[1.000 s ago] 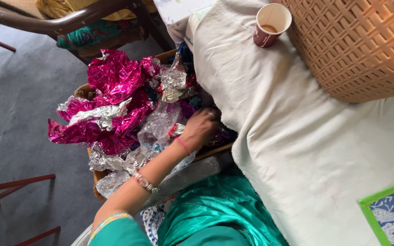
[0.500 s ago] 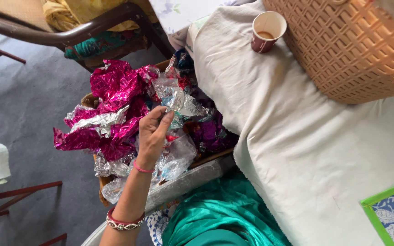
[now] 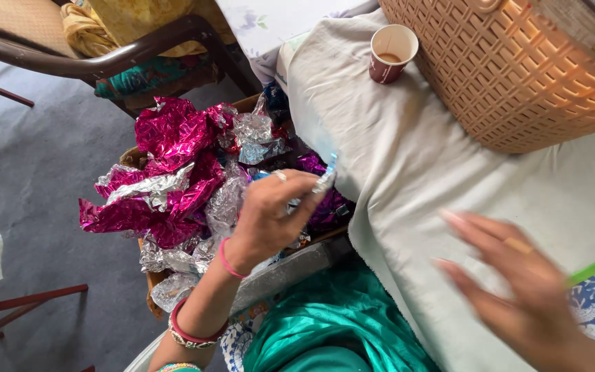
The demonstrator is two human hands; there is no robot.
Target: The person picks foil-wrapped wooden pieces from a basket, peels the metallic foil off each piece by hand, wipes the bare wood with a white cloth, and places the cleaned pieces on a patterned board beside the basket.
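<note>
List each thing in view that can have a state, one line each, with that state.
Left hand: pinching a small foil piece at its fingertips.
Right hand: open, blurred, holding nothing, over the pale cloth.
Paper cup: upright, some brown drink inside.
Foil wrappers: crumpled, heaped in a box.
Woven basket: upright on the cloth.

A box [image 3: 147,282] filled with crumpled foil [image 3: 173,165] is set on the floor [image 3: 29,186], just left of a cloth-covered bed [image 3: 408,172]. Behind the box a chair [image 3: 105,58] is placed. On the bed, a cup [image 3: 390,54] is stood upright near the far edge, with a basket [image 3: 518,76] just to its right. The left hand [image 3: 270,217] is held over the box, a small foil piece [image 3: 326,179] pinched in its fingers [image 3: 304,207] at the bed's edge. The right hand [image 3: 518,296] is spread above the bed, nearer than the basket.
</note>
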